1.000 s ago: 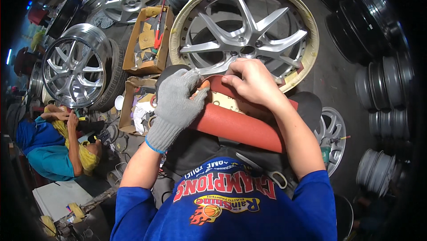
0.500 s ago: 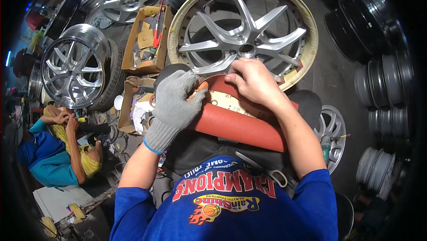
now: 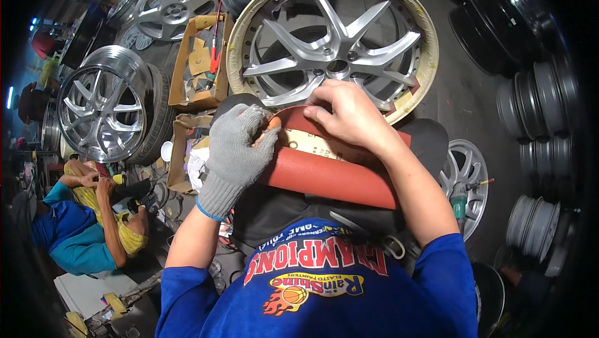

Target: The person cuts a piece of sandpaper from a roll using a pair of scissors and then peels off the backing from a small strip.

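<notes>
Red abrasive sheet: (image 3: 331,181) over the lap, between both hands, just below the big wheel; bent over on itself, pale printed backing showing in the fold; right part runs behind the right forearm, so its full outline is hidden.
Left hand: (image 3: 240,144) grey knit glove, blue cuff; clamped on the sheet's left end, fingers curled; the fingers' far side is hidden. Orange-tan bit by the fingertips, bare skin or something else, cannot tell.
Right hand: (image 3: 350,113) bare; thumb pressed on the sheet near its upper edge, fingers bent; fingertips out of sight, exact pinch unclear.
Big wheel: (image 3: 334,46) silver spokes, beige covering around the lip; top cut off by the frame, lower edge partly behind the hands.
Scissors-like tool: (image 3: 401,249) on the lap, one loop and a blade showing, middle covered by the shirt.
Upper box: (image 3: 178,67) cardboard, holds scraps and a red-handled tool; small pieces blurred.
Lower box: (image 3: 176,169) partly behind the glove; white crumpled stuff inside, kind unclear.
Green tool: (image 3: 459,206) against a silver wheel (image 3: 480,182) at right, partly behind the sleeve.
Co-worker: (image 3: 87,219) far left, hands close together; held item too small.
Black wheels: (image 3: 499,23) upper right, fading into dark fisheye rim.
</notes>
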`<state>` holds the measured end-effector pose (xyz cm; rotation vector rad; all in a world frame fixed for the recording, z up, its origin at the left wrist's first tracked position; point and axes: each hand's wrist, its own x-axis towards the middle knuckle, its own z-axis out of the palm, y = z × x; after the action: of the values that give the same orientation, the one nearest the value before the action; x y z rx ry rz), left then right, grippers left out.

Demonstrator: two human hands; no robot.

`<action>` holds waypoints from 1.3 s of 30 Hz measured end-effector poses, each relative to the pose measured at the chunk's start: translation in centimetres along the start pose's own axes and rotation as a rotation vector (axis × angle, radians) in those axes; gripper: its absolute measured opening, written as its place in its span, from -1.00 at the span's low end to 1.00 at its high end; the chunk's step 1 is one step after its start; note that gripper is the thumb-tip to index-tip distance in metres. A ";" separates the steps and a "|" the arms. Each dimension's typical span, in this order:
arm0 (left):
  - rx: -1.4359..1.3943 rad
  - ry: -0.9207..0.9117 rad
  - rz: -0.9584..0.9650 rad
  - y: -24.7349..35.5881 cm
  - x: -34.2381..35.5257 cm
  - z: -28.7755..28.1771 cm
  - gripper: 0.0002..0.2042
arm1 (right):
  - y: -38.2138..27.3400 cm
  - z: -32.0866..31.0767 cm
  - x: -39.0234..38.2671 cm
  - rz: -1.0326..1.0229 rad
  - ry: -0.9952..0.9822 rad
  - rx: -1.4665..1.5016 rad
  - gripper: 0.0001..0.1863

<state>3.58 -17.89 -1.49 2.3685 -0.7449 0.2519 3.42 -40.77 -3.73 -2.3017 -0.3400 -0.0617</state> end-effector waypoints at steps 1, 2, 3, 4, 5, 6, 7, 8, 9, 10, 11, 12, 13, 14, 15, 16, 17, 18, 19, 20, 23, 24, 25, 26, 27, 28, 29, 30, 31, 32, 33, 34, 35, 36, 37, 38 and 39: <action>-0.006 0.021 0.001 -0.1 0.0 0.1 -0.80 | 0.1 0.0 -0.2 -0.054 0.011 -0.027 -0.75; -0.012 0.042 0.001 -0.2 0.1 0.3 -0.80 | 0.2 0.0 -0.3 -0.108 0.022 -0.054 -0.76; -0.009 0.042 0.002 -0.3 0.0 0.3 -0.80 | 0.1 -0.3 -0.4 -0.109 0.023 -0.053 -0.76; 0.001 0.031 -0.023 -0.3 -0.1 0.3 -0.81 | -0.1 -0.7 -0.4 -0.029 -0.018 -0.037 -0.78; 0.011 0.020 -0.049 -0.4 -0.2 0.3 -0.83 | -0.2 -1.0 -0.4 0.051 -0.060 -0.022 -0.79; 0.011 0.019 -0.046 -0.2 -0.1 0.3 -0.83 | 0.0 -1.0 -0.4 0.052 -0.058 -0.022 -0.79; 0.002 0.027 -0.012 -0.1 -0.1 0.3 -0.83 | 0.4 -0.9 -0.4 0.063 -0.063 0.007 -0.79; -0.006 0.035 0.022 0.0 -0.1 0.2 -0.83 | 0.5 -0.9 -0.3 0.073 -0.068 0.036 -0.79; -0.007 0.034 0.023 0.0 -0.1 0.2 -0.83 | 0.4 -0.9 -0.3 0.074 -0.067 0.036 -0.79; 0.006 0.052 0.071 0.0 -0.1 0.2 -0.83 | 0.0 -0.8 -0.2 0.092 -0.051 0.022 -0.77; 0.019 0.070 0.119 0.0 -0.2 0.2 -0.83 | -0.2 -0.8 -0.2 0.110 -0.034 0.009 -0.76; 0.018 0.069 0.120 0.0 -0.2 0.3 -0.83 | 0.0 -0.9 -0.2 0.111 -0.033 0.009 -0.76; -0.006 0.055 0.060 0.1 -0.3 0.3 -0.83 | 0.1 -0.9 -0.2 0.111 -0.057 0.040 -0.75; -0.030 0.041 -0.001 0.1 -0.3 0.4 -0.83 | 0.3 -1.0 -0.2 0.110 -0.080 0.072 -0.75; -0.030 0.041 -0.001 0.1 -0.3 0.3 -0.83 | 0.5 -1.2 -0.4 0.110 -0.081 0.072 -0.75; -0.008 0.028 -0.018 0.0 -0.2 0.2 -0.84 | 0.8 -1.6 -0.7 0.053 -0.086 0.095 -0.76; 0.014 0.015 -0.035 -0.1 -0.2 0.1 -0.84 | 1.0 -2.0 -1.0 -0.005 -0.090 0.118 -0.76; 0.013 0.013 -0.035 0.0 -0.2 0.1 -0.84 | 0.9 -2.5 -1.3 0.074 -0.113 0.112 -0.77; 0.011 0.029 -0.007 0.0 -0.2 0.1 -0.84 | 1.0 -2.5 -1.3 0.076 -0.114 0.112 -0.77; 0.010 0.045 0.022 0.0 -0.1 0.1 -0.83 | 1.0 -2.4 -1.1 0.071 -0.098 0.091 -0.75; 0.007 0.040 0.052 0.7 -0.2 -0.2 -0.83 | 1.4 -1.3 -1.2 0.051 -0.037 0.018 -0.72; 0.009 0.039 0.053 0.7 -0.3 -0.3 -0.83 | 1.2 -0.8 -1.2 0.047 -0.004 -0.036 -0.72; 0.005 0.039 0.043 0.8 -0.3 -0.3 -0.83 | 1.2 -0.5 -1.3 0.042 0.029 -0.091 -0.72; 0.001 0.039 0.034 0.8 -0.4 -0.4 -0.83 | 1.2 -0.5 -1.3 0.044 0.024 -0.101 -0.72; 0.000 0.037 0.037 0.8 -0.3 -0.3 -0.83 | 1.4 -0.8 -1.3 0.047 0.027 -0.100 -0.72; 0.003 0.032 0.001 0.7 -0.2 -0.3 -0.82 | 1.5 -1.3 -1.4 0.049 -0.017 -0.026 -0.73; 0.006 0.028 -0.034 0.8 -0.1 -0.2 -0.82 | 1.6 -1.8 -1.5 0.050 -0.060 0.049 -0.73; 0.007 0.029 -0.036 0.8 -0.2 -0.3 -0.82 | 1.5 -2.1 -1.8 0.048 -0.062 0.050 -0.73; -0.011 0.050 -0.047 0.8 -0.2 -0.3 -0.82 | 1.5 -2.5 -2.1 0.032 -0.067 0.046 -0.71; -0.029 0.071 -0.057 0.8 -0.3 -0.3 -0.81 | 1.5 -2.6 -2.3 0.016 -0.072 0.043 -0.69; -0.033 0.069 -0.056 0.9 -0.2 -0.3 -0.81 | 1.6 -2.6 -2.4 0.019 -0.071 0.042 -0.69; -0.021 0.061 -0.039 1.1 -0.2 -0.3 -0.81 | 1.8 -2.3 -2.5 -0.001 -0.035 0.027 -0.68; -0.010 0.053 -0.023 1.2 -0.2 -0.4 -0.81 | 2.0 -2.0 -2.6 -0.021 0.002 0.013 -0.67; -0.011 0.051 -0.021 1.2 -0.2 -0.5 -0.81 | 2.2 -1.7 -2.4 -0.019 0.015 0.019 -0.66; 0.015 0.021 -0.018 1.3 -0.2 -0.7 -0.82 | 2.3 -1.5 -2.4 -0.016 0.017 0.020 -0.66; 0.041 -0.009 -0.015 1.3 -0.3 -0.9 -0.82 | 2.4 -1.3 -2.3 -0.002 0.000 0.003 -0.67; 0.039 -0.009 -0.013 1.2 -0.3 -0.9 -0.82 | 2.4 -1.3 -2.2 0.011 -0.018 -0.015 -0.68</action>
<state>2.62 -17.96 -0.31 2.4123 -0.7354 0.2528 2.05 -43.74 -4.85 -2.3202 -0.3366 -0.0386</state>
